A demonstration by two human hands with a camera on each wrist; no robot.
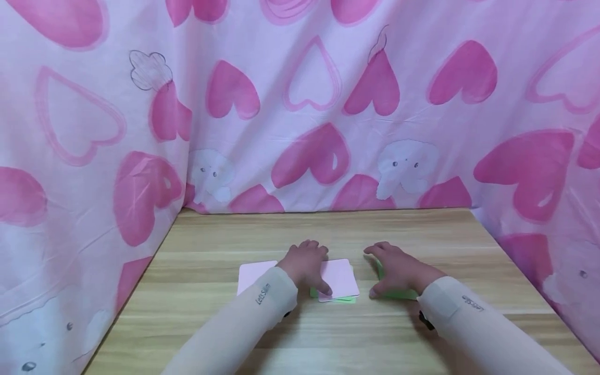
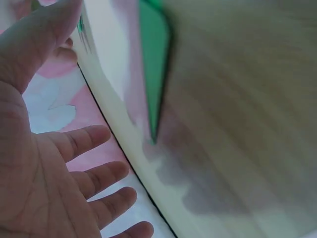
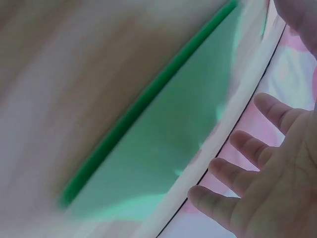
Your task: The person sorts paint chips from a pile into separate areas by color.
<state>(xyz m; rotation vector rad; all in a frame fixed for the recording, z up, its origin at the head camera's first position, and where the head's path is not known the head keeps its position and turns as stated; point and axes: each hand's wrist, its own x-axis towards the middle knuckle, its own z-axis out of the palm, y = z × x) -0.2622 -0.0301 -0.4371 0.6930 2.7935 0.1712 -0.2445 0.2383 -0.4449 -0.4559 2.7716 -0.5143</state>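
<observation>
My left hand (image 1: 302, 266) hovers over the wooden table with its fingers spread, between two pale pink cards. One pink card (image 1: 253, 274) lies to its left, partly hidden by the sleeve. The other pink card (image 1: 339, 278) lies right of the thumb, with green cards (image 1: 348, 300) poking out beneath it. Over a green stack of cards (image 1: 398, 295) is my right hand (image 1: 398, 271), thumb and fingers apart. In the right wrist view this green stack (image 3: 158, 134) looks blurred and thick-edged, apart from the outstretched fingers (image 3: 218, 203). Neither hand grips anything.
The wood-grain table (image 1: 328, 344) ends at a straight back edge. A pink heart-patterned cloth (image 1: 309, 104) hangs behind it and along the left and right sides.
</observation>
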